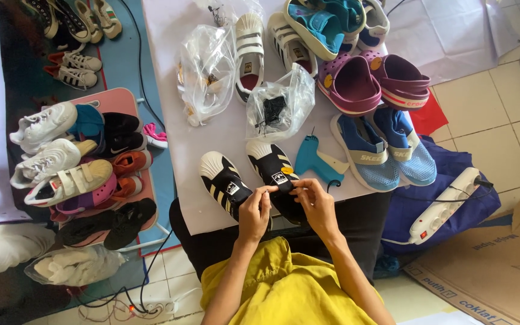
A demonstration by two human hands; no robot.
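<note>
Two black slip-on shoes with white shell toes and gold stripes lie at the near edge of a white table (pixel 170 36). My left hand (pixel 254 212) and my right hand (pixel 315 201) both pinch the tongue end of the right-side black shoe (pixel 272 165). The other black shoe (pixel 222 180) rests just left of my left hand, untouched. A teal glue gun (pixel 314 159) lies right beside my right hand.
Farther back on the table: clear plastic bags (pixel 209 72), white striped sneakers (pixel 249 51), purple clogs (pixel 368 81), blue mesh shoes (pixel 386 150), teal sandals. A pink rack (pixel 115 102) full of shoes stands at left. A white power strip (pixel 446 204) and cardboard (pixel 489 265) lie at right.
</note>
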